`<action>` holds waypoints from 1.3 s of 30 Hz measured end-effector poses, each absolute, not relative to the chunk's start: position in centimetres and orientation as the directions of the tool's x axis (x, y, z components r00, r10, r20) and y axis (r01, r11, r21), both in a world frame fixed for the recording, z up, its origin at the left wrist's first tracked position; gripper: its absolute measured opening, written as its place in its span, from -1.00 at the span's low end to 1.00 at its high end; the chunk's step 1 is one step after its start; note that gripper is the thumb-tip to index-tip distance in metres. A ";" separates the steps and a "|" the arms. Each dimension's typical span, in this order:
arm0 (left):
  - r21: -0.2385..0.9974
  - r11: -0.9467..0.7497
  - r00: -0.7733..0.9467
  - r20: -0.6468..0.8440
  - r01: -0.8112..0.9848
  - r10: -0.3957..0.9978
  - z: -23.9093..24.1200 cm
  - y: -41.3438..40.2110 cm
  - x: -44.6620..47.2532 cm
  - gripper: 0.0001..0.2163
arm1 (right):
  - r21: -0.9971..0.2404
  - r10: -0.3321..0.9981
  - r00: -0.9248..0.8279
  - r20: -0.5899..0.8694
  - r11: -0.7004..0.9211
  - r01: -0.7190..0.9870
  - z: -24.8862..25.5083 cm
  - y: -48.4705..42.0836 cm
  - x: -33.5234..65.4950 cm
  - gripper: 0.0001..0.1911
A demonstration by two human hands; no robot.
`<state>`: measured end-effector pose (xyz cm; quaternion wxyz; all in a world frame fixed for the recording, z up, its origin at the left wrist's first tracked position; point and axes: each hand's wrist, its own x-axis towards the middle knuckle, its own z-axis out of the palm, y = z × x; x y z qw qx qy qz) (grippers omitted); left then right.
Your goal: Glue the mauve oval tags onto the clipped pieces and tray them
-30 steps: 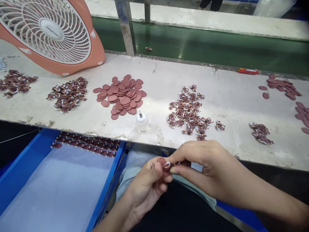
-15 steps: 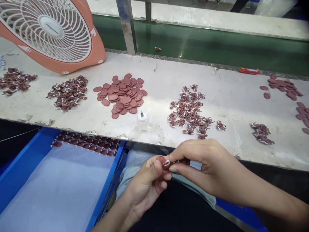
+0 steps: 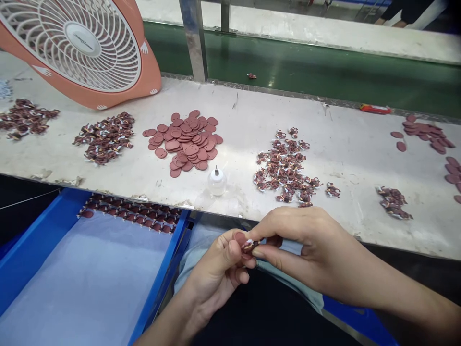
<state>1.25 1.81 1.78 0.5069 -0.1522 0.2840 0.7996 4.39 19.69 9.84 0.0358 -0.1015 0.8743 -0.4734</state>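
Note:
My left hand (image 3: 218, 266) pinches a reddish-brown oval disc (image 3: 239, 237) between thumb and fingers, low in front of the bench edge. My right hand (image 3: 302, 245) grips a small brown figurine (image 3: 248, 245) with white and yellow details, pressed against that disc; fingertips partly cover both. On the bench beyond lies a pile of similar figurines (image 3: 286, 166). Left of it is a heap of matching oval discs (image 3: 187, 142), some with small holes. A round clear bottle (image 3: 217, 181) with a white top and a thin metal tip stands between the two piles.
An orange fan (image 3: 151, 79) stands at the back left, near more figurine clusters (image 3: 106, 137). Below the bench, a blue tray (image 3: 77, 274) lined with white sheet holds rows of pieces. A green belt (image 3: 306, 67) runs behind. More discs (image 3: 425, 129) lie at the right.
The view has shifted slightly, so the bench things sit a little further right. Both hands keep almost the same pose, with the disc and figurine still held together.

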 end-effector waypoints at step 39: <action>0.360 -0.301 -0.457 -0.513 -0.883 0.727 2.1 1.6 1.5 -0.63 | -0.892 -0.231 -0.972 0.045 0.428 -0.143 9.5 19.8 4.6 -0.87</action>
